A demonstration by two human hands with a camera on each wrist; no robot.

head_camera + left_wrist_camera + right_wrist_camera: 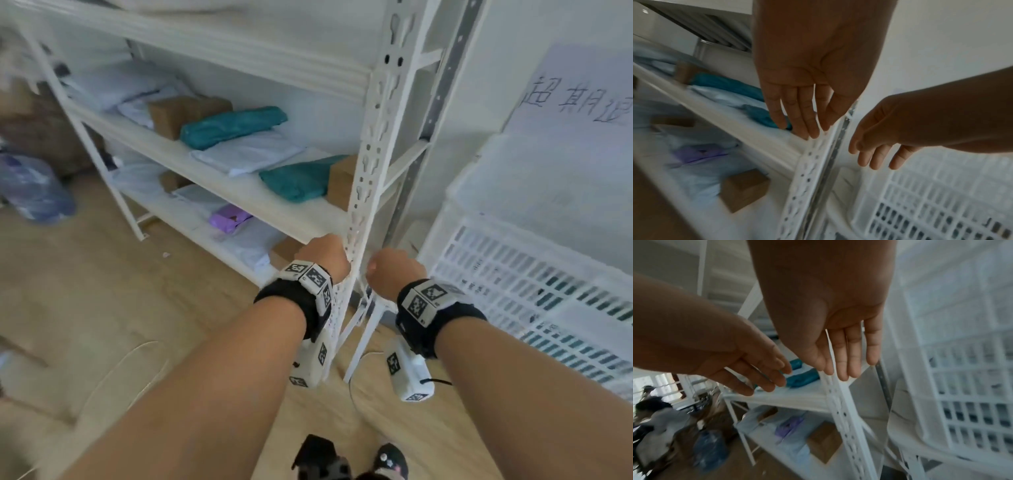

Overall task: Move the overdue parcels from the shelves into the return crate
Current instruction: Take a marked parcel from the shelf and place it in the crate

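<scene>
1. Parcels lie on the shelves of the white rack, and I place everything against its perforated upright post (368, 178). On the middle shelf (246, 202), just left of the post, stands a small brown box (340, 185); a teal soft bag (298, 181) touches its left side, then a white poly mailer (246, 156), a second teal bag (233, 126) and another brown box (171, 118) farther left.
2. On the lower shelf, left of the post, lie a purple packet (227, 217), pale mailers and a brown box (284, 250) near the post's foot.
3. Handling, as a judgement: the bags and mailers look soft, light and slippery, so they would sag; best gathered around the middle or scooped from beneath. The boxes look stiff and light, best taken across two opposite faces.
4. Left hand (323, 255) hangs just left of the post, right hand (394, 270) just right of it. Each grip is spread, fingers straight and loose, holding nothing; the wrist views show bare palms.
5. The return crate (513, 274), a white slatted bin, stands right of the post, beside the right hand. Its inside is hidden here, so I cannot tell what it holds. A handwritten paper sign (582, 99) hangs above it.
</scene>
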